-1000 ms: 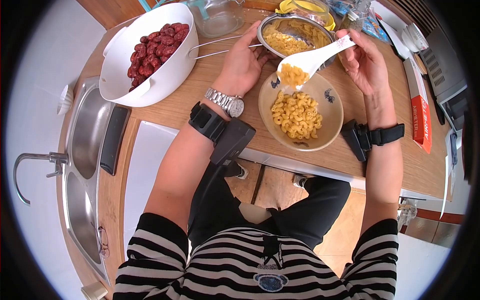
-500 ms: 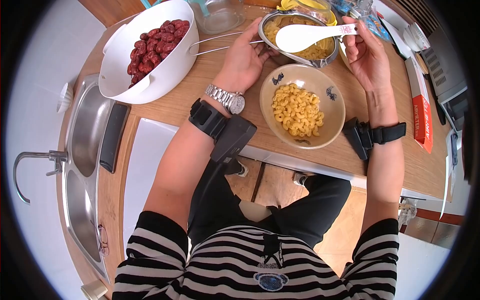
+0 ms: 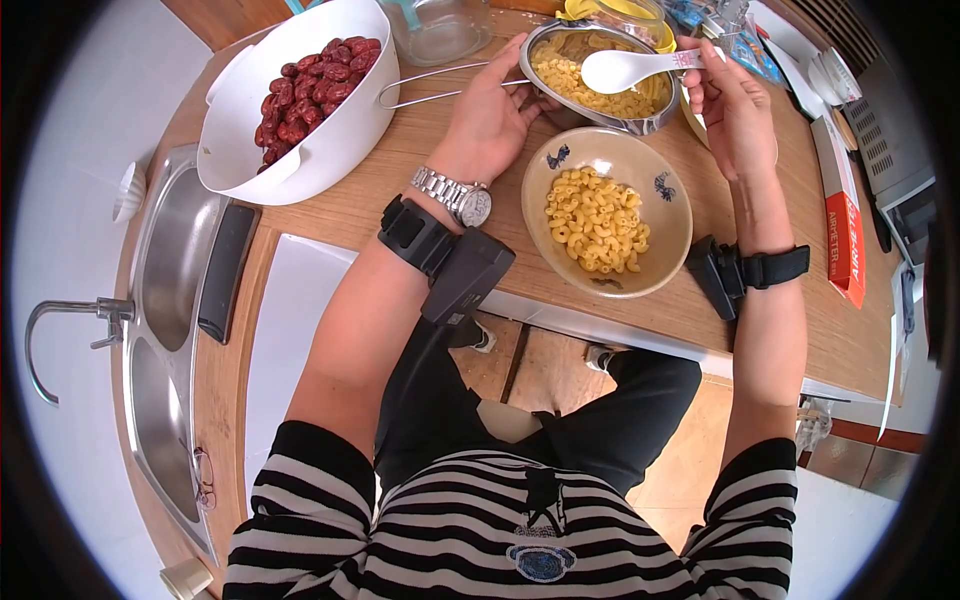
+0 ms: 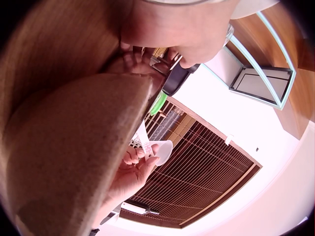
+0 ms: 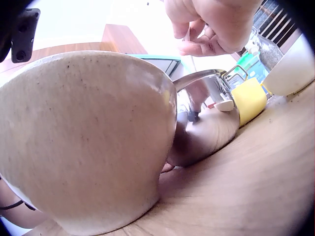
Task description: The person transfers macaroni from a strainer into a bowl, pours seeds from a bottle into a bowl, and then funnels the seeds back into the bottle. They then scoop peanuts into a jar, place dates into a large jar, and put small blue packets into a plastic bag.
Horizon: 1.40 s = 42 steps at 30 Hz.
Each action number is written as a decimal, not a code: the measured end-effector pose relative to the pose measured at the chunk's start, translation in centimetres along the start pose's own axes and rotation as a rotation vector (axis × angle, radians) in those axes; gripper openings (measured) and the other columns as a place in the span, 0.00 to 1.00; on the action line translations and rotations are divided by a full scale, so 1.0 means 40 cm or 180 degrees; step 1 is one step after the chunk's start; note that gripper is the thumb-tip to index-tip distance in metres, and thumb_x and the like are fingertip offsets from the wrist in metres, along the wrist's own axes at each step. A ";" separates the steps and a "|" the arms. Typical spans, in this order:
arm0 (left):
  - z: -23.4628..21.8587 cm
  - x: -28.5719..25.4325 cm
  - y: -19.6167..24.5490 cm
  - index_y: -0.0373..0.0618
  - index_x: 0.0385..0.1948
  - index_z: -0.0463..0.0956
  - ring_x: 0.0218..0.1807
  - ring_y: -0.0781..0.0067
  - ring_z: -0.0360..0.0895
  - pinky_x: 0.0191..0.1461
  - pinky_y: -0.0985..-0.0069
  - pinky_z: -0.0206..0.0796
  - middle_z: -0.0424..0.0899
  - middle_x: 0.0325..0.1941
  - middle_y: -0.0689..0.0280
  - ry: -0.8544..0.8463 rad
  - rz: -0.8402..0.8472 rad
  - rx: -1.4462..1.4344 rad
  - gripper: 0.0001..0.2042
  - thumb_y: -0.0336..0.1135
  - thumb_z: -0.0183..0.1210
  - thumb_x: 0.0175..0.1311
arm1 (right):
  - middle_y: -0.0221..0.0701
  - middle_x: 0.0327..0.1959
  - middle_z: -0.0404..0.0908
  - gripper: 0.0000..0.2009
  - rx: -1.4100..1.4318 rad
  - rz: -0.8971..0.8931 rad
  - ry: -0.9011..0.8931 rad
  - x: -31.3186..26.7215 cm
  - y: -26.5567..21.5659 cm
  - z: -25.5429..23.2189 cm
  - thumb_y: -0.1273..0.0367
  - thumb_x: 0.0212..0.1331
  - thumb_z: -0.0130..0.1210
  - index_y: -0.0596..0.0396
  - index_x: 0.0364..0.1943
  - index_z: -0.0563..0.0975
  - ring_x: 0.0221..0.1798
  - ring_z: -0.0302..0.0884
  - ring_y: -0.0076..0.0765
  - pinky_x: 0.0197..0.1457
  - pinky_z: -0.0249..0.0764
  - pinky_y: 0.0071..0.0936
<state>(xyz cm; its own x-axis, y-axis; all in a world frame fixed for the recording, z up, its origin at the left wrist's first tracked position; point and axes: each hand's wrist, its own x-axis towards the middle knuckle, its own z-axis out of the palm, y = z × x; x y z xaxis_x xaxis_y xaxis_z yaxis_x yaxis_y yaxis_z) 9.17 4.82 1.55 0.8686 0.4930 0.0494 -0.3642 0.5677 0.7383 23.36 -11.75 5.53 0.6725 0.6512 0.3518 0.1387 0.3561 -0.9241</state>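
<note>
The pan (image 5: 216, 130) gleams in mirror-bright metal; the white spoon (image 3: 615, 72) looks smooth and glossy. The bowl (image 3: 667, 235) seems speckled, glazed ceramic, the counter (image 3: 340, 220) grained wood.

Around the bowl (image 3: 672, 235), the head view is brightly lit, with the table (image 3: 840, 335) bowed by the lens and corners blackened. Beyond the bowl, both wrist views are washed out.

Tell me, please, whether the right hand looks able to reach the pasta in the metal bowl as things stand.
Most likely yes: the right hand holds the white spoon over the open-topped metal bowl, and nothing visible seems to block the way to the pasta inside.
</note>
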 end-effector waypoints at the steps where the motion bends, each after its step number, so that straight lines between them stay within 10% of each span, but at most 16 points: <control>1: 0.001 0.000 0.000 0.50 0.49 0.62 0.46 0.76 0.62 0.46 0.76 0.59 0.66 0.46 0.71 -0.0002 0.0014 0.0004 0.17 0.40 0.45 0.58 | 0.22 0.19 0.71 0.14 0.0000 -0.0001 0.0000 -0.002 0.001 0.002 0.65 0.57 0.44 0.62 0.40 0.72 0.19 0.61 0.12 0.22 0.60 0.08; 34: 0.003 -0.001 0.002 0.50 0.49 0.62 0.45 0.75 0.62 0.44 0.75 0.61 0.66 0.45 0.71 -0.0018 0.0005 0.0011 0.16 0.39 0.44 0.59 | 0.29 0.19 0.74 0.11 0.1365 0.0830 0.0422 0.016 0.005 -0.028 0.70 0.55 0.46 0.67 0.34 0.72 0.18 0.68 0.15 0.19 0.67 0.06; 42: 0.000 0.003 0.001 0.49 0.48 0.64 0.46 0.74 0.63 0.49 0.75 0.58 0.67 0.46 0.67 0.0045 -0.0016 -0.0051 0.15 0.39 0.43 0.60 | 0.27 0.16 0.73 0.13 0.1587 0.0553 -0.0632 0.006 -0.011 -0.031 0.68 0.56 0.44 0.67 0.37 0.71 0.13 0.63 0.13 0.14 0.61 0.05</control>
<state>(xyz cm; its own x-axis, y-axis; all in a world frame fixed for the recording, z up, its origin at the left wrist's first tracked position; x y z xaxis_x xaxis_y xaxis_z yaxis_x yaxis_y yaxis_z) 9.24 4.89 1.60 0.8656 0.4995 0.0362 -0.3654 0.5805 0.7276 24.37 -12.58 5.83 0.4982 0.8251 0.2666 -0.3548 0.4745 -0.8056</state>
